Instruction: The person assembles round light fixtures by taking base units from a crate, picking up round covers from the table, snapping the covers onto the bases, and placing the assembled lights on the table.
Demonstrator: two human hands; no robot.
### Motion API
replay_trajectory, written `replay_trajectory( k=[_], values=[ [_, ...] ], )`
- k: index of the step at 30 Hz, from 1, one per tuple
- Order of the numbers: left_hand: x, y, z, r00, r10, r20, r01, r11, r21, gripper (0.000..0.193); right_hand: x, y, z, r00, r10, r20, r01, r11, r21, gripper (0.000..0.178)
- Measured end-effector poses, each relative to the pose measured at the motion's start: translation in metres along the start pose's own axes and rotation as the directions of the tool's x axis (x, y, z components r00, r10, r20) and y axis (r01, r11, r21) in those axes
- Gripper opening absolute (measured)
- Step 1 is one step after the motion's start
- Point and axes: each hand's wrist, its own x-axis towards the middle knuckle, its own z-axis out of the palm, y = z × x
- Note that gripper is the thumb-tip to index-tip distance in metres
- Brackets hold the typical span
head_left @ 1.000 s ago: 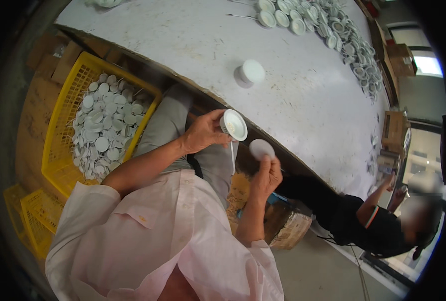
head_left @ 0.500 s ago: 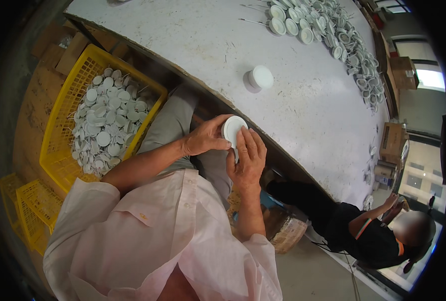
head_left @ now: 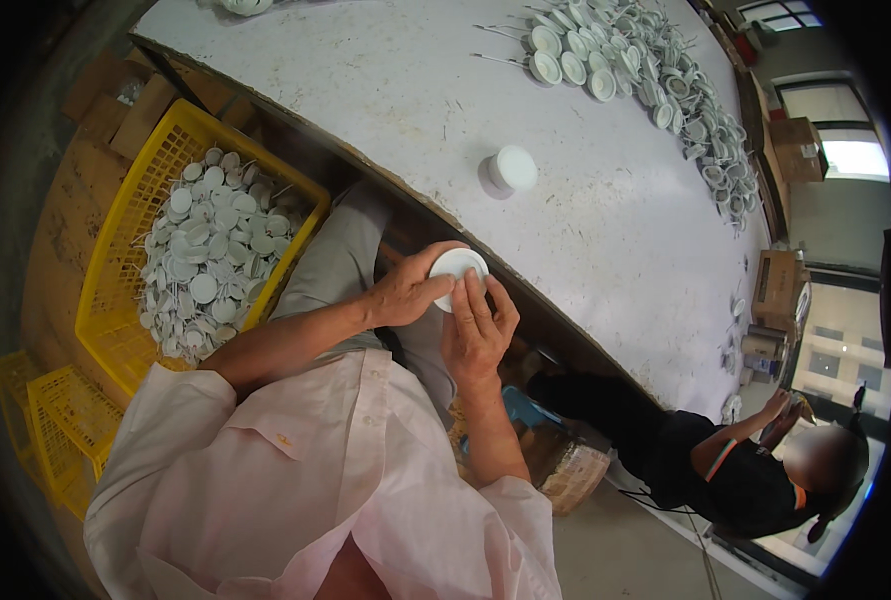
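Note:
Between both hands, just off the near edge of the table, is a white round lamp fitting point(head_left: 449, 262) with a raised rim, its flat face turned up. My left hand point(head_left: 401, 290) grips its left side, with the thumb lying on the face. My right hand point(head_left: 480, 335) closes on it from the near right, with its fingertips on the face. What lies under the fitting is hidden. Beyond my hands, a short white cylinder point(head_left: 515, 168) stands on the white table point(head_left: 365, 110).
At the table's far right lies a heap of white round fittings point(head_left: 655, 85), some trailing wires. A yellow basket point(head_left: 115, 265) full of white discs with wires point(head_left: 215, 230) stands at my left. To the right sits another person point(head_left: 715, 460); a carton point(head_left: 577, 470) stands below the table.
Both hands and the fitting have shifted slightly left and nearer to me. My left thumb has moved from the fitting's side onto its face.

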Motion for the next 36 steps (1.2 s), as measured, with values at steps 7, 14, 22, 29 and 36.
replay_trajectory(
  k=[7,14,22,29,36],
  values=[
    [0.001,-0.005,-0.003,0.999,0.001,-0.034,0.000,0.999,0.046,0.040,0.002,0.002,0.005,0.998,-0.058,-0.012,0.058,0.998,-0.038,0.041],
    [0.005,-0.003,-0.018,0.971,-0.083,-0.226,0.026,0.970,-0.242,0.042,0.023,-0.001,0.011,0.997,-0.035,0.073,0.026,0.993,0.112,0.046],
    [0.004,0.016,-0.034,0.932,-0.013,-0.363,0.016,1.000,0.005,0.044,0.027,0.014,0.033,0.682,0.692,0.237,-0.641,0.409,0.650,0.035],
    [-0.002,-0.018,-0.092,0.739,-0.125,-0.662,0.009,0.984,-0.176,0.030,0.086,0.083,0.041,0.614,0.788,0.045,-0.711,0.527,0.465,0.037],
    [-0.071,-0.062,-0.206,0.559,-0.255,-0.789,-0.011,0.949,-0.315,0.029,0.113,0.121,0.065,0.434,0.875,0.213,-0.818,0.284,0.500,0.027]
  ],
)
